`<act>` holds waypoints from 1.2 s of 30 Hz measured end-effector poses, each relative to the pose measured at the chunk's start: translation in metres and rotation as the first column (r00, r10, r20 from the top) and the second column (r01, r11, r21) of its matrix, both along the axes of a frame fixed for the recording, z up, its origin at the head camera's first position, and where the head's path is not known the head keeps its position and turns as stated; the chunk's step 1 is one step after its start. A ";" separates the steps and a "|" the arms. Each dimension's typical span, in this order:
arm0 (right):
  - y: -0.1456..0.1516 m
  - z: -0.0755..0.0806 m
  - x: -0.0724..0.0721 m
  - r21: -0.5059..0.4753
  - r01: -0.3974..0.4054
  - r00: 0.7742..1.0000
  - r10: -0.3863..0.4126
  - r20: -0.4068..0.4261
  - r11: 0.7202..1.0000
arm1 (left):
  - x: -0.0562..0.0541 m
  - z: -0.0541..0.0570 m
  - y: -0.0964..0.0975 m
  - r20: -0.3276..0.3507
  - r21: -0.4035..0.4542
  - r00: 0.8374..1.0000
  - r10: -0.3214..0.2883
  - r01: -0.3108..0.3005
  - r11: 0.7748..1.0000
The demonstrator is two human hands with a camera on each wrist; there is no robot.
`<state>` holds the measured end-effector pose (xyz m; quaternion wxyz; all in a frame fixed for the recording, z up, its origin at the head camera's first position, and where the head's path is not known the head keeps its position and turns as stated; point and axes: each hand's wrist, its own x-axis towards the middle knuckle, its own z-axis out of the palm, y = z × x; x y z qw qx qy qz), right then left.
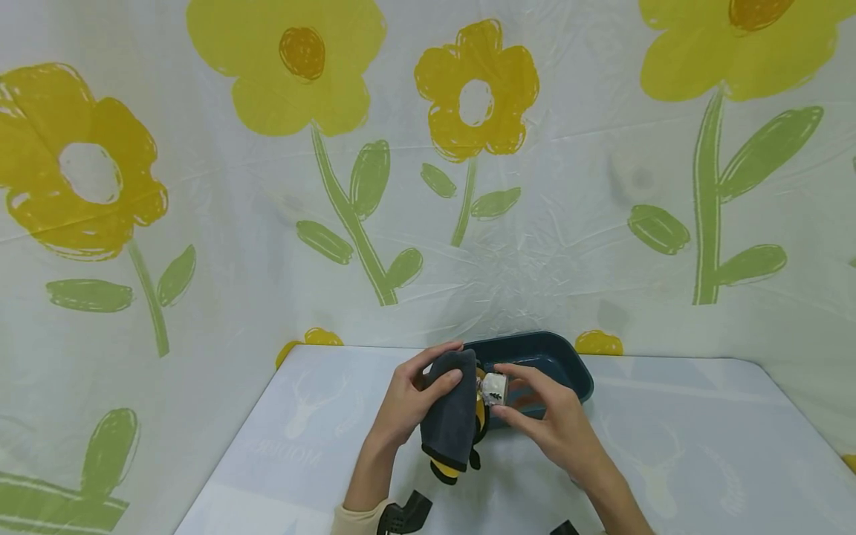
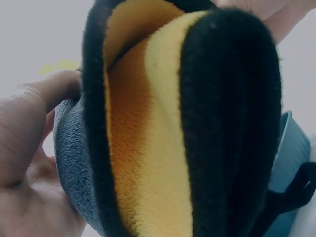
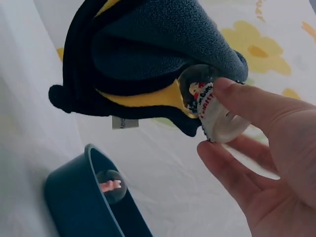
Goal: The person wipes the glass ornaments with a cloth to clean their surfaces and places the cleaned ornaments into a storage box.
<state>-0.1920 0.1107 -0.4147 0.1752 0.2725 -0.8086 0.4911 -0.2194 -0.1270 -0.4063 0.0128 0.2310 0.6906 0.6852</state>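
My left hand grips a folded plush cloth, dark grey on one side and yellow on the other, with black edging. In the left wrist view the yellow inner side of the cloth fills the middle. My right hand pinches a small snow globe by its white base between thumb and fingers. The globe's clear dome, with a small figure inside, meets the cloth's edge. A black loop and a small tag hang from the cloth.
A dark teal tub stands on the table behind the hands. Inside it, in the right wrist view, lies another clear globe with a pinkish figure. The pale table ends at a flower-printed curtain.
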 end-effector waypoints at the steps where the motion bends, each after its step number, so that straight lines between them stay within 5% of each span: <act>1: 0.000 0.000 0.000 -0.005 -0.002 1.000 0.002 0.013 1.000 | 0.000 0.000 0.000 -0.001 0.000 1.000 0.001 -0.001 1.000; 6: 0.002 0.000 0.000 -0.041 -0.061 0.997 0.063 0.043 0.997 | 0.000 0.001 0.000 -0.006 -0.004 1.000 0.003 -0.003 1.000; 12: 0.003 0.000 -0.002 -0.053 -0.134 0.990 0.132 -0.046 0.990 | 0.000 0.000 0.000 0.006 -0.002 1.000 0.008 -0.008 1.000; 25: 0.003 -0.002 -0.003 0.008 -0.140 0.974 0.139 -0.178 0.990 | 0.000 0.001 0.001 0.017 0.046 1.000 0.002 -0.003 0.999; 36: 0.006 0.001 -0.002 0.015 -0.149 0.976 0.149 -0.158 0.989 | 0.000 0.002 0.002 0.016 0.052 1.000 -0.026 0.025 0.998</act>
